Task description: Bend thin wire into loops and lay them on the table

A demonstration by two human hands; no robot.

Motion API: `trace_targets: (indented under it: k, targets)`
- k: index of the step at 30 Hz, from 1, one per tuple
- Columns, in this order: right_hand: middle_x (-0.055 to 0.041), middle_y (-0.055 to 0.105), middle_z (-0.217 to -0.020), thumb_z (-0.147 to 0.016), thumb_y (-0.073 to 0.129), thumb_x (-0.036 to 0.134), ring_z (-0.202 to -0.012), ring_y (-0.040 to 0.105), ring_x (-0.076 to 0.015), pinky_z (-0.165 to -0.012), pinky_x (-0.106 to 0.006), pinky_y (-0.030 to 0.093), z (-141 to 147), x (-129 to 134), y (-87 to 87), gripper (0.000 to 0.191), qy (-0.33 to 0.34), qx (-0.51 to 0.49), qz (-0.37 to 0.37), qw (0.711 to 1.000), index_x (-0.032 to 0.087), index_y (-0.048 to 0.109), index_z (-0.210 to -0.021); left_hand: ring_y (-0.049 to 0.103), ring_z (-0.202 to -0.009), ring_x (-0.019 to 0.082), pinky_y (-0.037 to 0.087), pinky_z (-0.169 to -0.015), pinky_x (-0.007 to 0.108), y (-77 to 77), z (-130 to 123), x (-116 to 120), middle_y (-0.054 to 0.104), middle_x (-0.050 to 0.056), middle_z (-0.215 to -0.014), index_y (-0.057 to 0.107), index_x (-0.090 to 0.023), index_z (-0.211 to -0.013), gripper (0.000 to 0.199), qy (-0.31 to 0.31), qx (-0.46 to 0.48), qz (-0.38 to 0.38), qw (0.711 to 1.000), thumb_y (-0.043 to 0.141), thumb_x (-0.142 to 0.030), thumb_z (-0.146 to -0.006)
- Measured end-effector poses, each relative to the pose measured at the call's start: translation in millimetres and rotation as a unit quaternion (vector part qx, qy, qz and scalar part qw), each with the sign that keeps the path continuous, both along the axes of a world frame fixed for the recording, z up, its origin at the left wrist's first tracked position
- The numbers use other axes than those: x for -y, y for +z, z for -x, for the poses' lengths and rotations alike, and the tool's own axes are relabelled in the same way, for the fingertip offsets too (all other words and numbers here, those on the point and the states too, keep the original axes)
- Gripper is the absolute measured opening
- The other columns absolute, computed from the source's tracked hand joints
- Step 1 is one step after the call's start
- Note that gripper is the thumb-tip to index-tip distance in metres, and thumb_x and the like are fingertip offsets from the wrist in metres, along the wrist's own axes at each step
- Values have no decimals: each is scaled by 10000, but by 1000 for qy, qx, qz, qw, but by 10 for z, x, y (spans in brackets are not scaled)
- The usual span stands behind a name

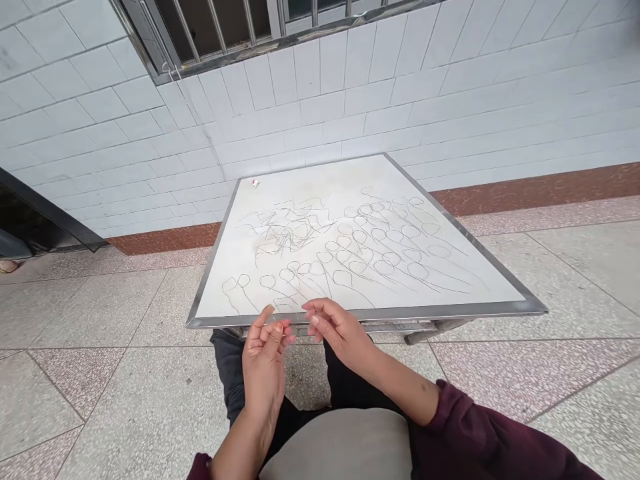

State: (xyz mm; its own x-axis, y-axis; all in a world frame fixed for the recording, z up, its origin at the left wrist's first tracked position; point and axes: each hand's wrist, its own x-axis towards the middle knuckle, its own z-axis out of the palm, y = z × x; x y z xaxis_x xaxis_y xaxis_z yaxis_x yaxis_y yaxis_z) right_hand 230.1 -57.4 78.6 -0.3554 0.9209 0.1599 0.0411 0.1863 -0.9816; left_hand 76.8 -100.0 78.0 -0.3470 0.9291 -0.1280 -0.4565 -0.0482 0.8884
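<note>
Head: two hands (265, 363), one table (310, 175), many looped strands (290, 233).

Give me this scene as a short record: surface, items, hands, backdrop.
surface: white rectangular tabletop with grey metal edging
looped items: thin dark wire-like strands with round loops, spread centre to right, some front left
tangled items: jumble of thin crooked strands, left of centre
far left corner: small red-and-white object
left hand: at near edge, fingers curled
right hand: beside it, apart
held: too fine to tell
backdrop: white tiled wall
</note>
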Motion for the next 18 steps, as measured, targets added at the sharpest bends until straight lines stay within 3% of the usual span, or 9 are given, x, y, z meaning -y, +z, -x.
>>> trace_targets:
  k: [3, 5, 10, 14, 18]
  targets:
    - [-22, 607, -843, -929, 453, 356, -644, 599, -122, -580, -261, 519, -38, 14, -167, 230, 38, 21, 12, 999, 206, 553, -1072, 654, -774, 114, 522, -724, 234, -20, 367, -215, 696, 45, -907, 637, -192, -1102, 425, 45, -17, 4, 999, 772, -251, -704]
    - [-5, 608, -774, -937, 440, 336, -647, 600, -130, -584, -254, 513, -69, 34, -377, 189, 75, 59, 8, 995, 222, 584, -979, 649, -743, 101, 525, -735, 241, -18, 673, -404, 696, 54, -943, 646, -183, -1055, 394, 74, -56, 17, 996, 780, -243, -689]
    - [1, 604, -701, -923, 422, 294, -565, 599, -154, -545, -280, 503, -165, 145, -1174, 207, 100, 139, -44, 984, 228, 602, -845, 616, -656, 84, 527, -715, 255, -18, 1319, -968, 678, 59, -858, 638, -129, -980, 255, 101, -99, 54, 988, 729, -163, -744]
    - [-1, 616, -652, -900, 400, 297, -551, 620, -204, -553, -343, 525, -284, 245, -1790, 241, 90, 205, -72, 972, 253, 594, -763, 628, -860, 170, 541, -749, 356, -40, 1581, -1385, 625, 77, -1052, 579, -133, -1114, 276, 98, -141, 107, 979, 591, -279, -880]
    - [-2, 631, -679, -896, 396, 309, -635, 651, -239, -620, -379, 542, -371, 252, -2078, 242, 68, 217, -72, 971, 290, 599, -766, 603, -990, 216, 523, -821, 421, -38, 1720, -1683, 578, 97, -1184, 544, -155, -1195, 343, 62, -179, 163, 968, 564, -320, -894]
